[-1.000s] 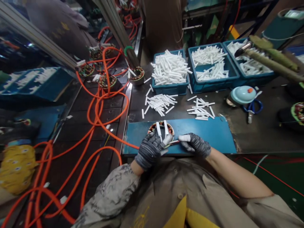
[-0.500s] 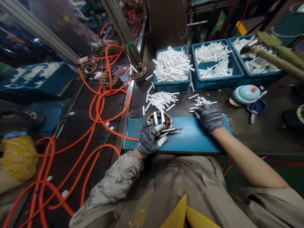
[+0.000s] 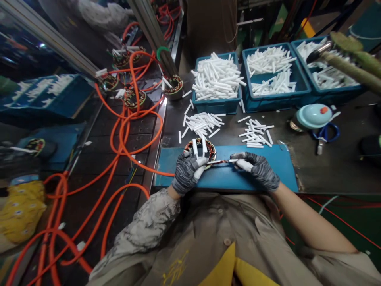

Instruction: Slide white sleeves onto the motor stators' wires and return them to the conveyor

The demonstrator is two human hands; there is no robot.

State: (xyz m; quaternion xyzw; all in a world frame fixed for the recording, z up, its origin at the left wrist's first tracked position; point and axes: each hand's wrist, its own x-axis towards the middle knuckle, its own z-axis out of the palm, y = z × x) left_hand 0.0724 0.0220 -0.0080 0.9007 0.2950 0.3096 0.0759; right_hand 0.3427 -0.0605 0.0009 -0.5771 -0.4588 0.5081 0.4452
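Observation:
My left hand (image 3: 187,171), in a grey knit glove with pale fingertips, is closed on the near left side of a round motor stator (image 3: 212,149) with copper windings. Two white sleeves stand up from the stator. From the left fingertips a twisted wire lead (image 3: 220,162), partly in a white sleeve, points right. My gloved right hand (image 3: 259,169) pinches a small white sleeve tube (image 3: 233,160) against the wire's tip; whether the wire is inside the tube I cannot tell. Both hands are over a blue mat (image 3: 220,182).
Loose white tubes (image 3: 255,133) lie in piles beyond the mat. Blue bins (image 3: 217,106) of tubes stand behind. On the right are a light-blue lidded cup (image 3: 314,116) and blue-handled scissors (image 3: 330,133). Orange hoses (image 3: 119,139) and more stators (image 3: 174,87) are at left.
My right hand has moved from the small tube pile back to the wire end, bringing a white sleeve tube. My left hand stays on the stator.

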